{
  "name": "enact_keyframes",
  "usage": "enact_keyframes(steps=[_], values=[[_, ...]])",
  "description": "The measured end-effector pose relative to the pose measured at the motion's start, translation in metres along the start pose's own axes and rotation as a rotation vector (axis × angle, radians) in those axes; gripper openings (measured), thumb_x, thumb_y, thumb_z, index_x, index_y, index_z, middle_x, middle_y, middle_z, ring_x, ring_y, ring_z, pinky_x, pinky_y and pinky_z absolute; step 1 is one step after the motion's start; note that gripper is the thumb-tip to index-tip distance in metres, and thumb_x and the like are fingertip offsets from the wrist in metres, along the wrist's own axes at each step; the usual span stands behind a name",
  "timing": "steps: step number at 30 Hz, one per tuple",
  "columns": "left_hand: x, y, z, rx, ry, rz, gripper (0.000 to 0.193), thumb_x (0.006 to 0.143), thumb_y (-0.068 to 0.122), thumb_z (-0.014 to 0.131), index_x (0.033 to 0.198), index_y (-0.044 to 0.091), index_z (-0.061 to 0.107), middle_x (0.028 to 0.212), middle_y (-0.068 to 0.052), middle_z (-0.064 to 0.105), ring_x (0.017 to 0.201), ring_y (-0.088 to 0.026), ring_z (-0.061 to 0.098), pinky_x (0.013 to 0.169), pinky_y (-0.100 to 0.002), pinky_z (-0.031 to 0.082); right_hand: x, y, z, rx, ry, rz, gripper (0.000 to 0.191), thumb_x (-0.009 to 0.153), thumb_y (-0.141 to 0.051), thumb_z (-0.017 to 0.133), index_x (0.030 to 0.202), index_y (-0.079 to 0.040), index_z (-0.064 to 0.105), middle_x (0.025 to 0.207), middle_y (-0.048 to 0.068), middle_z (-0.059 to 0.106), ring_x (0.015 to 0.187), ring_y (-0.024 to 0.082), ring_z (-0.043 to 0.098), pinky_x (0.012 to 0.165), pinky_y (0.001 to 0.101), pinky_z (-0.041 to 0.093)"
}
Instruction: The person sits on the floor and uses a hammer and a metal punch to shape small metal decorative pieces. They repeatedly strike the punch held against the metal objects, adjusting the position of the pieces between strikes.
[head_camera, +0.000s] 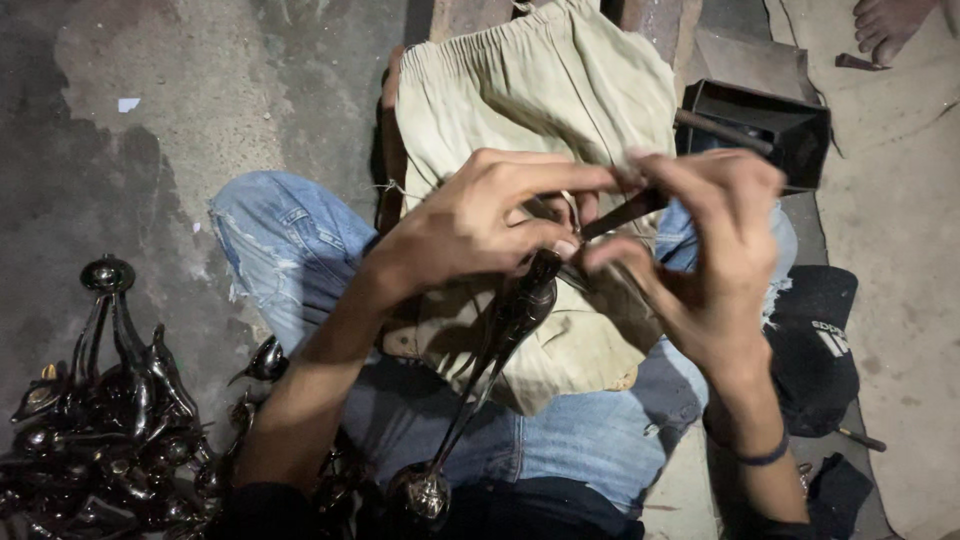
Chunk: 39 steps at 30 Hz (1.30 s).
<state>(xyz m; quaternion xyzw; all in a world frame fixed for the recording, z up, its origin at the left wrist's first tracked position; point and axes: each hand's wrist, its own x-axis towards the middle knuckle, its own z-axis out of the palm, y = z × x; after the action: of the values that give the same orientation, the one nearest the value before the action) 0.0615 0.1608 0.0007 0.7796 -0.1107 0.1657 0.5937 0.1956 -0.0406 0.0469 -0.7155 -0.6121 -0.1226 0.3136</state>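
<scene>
Currently left hand (480, 225) pinches dark metal figurine (505, 330) near its top; right hand (715, 250) grips thin tool (625, 212) against it. Right of figurine: black box (800, 135) holding a rod (722, 130).

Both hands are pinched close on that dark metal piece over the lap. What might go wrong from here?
1. The left hand and right hand crowd the thin dark tool; a slip could jab a fingertip.
2. The long dark polished metal figurine hangs down unsupported and might twist loose.
3. If dropped, it could strike the pile of similar dark metal pieces beside the knee.
</scene>
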Motion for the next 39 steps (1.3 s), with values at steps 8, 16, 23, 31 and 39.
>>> enact_keyframes(steps=[8,16,23,31,39], values=[[-0.010,0.005,0.014,-0.302,0.174,-0.114,0.054,0.107,0.036,0.069,0.144,0.000,0.050,0.119,-0.012,0.074,0.113,-0.020,0.076,0.112,-0.042,0.064,-0.110,0.060,-0.028,0.039,0.353,0.440,0.035,0.122,-0.025,0.063,0.136,0.006,0.054,0.129,0.012,0.055,0.111,0.018,0.057,0.099,0.0315,0.048],[-0.003,0.013,0.009,-0.433,0.127,-0.242,0.055,0.096,0.028,0.075,0.137,0.002,0.049,0.110,-0.010,0.077,0.104,-0.018,0.078,0.095,-0.035,0.067,-0.234,0.073,0.004,-0.046,0.125,0.902,0.037,0.100,-0.008,0.054,0.133,0.009,0.051,0.113,0.024,0.066,0.097,0.026,0.066,0.079,0.0342,0.052],[-0.004,0.016,0.012,-0.417,0.199,-0.237,0.036,0.097,0.012,0.077,0.127,0.001,0.058,0.102,-0.008,0.076,0.097,-0.014,0.076,0.091,-0.030,0.065,-0.287,0.061,0.023,0.146,-0.307,0.765,0.040,0.084,-0.008,0.067,0.122,0.001,0.064,0.123,0.022,0.072,0.118,0.036,0.068,0.104,0.0406,0.052],[-0.009,0.010,0.021,-0.192,0.225,-0.212,0.018,0.099,0.001,0.068,0.116,0.001,0.062,0.100,-0.006,0.077,0.096,-0.013,0.079,0.094,-0.030,0.067,-0.306,0.088,0.019,0.315,-0.612,0.757,0.061,0.074,-0.019,0.076,0.129,0.003,0.061,0.134,0.023,0.064,0.128,0.037,0.057,0.109,0.0437,0.041],[-0.011,0.008,0.029,0.027,0.278,-0.003,0.009,0.103,0.000,0.065,0.111,0.000,0.061,0.105,-0.008,0.073,0.096,-0.016,0.078,0.088,-0.028,0.066,-0.332,0.080,0.018,0.330,-0.220,1.079,0.044,0.092,-0.022,0.062,0.128,0.004,0.064,0.125,0.019,0.072,0.117,0.029,0.066,0.105,0.0423,0.049]])
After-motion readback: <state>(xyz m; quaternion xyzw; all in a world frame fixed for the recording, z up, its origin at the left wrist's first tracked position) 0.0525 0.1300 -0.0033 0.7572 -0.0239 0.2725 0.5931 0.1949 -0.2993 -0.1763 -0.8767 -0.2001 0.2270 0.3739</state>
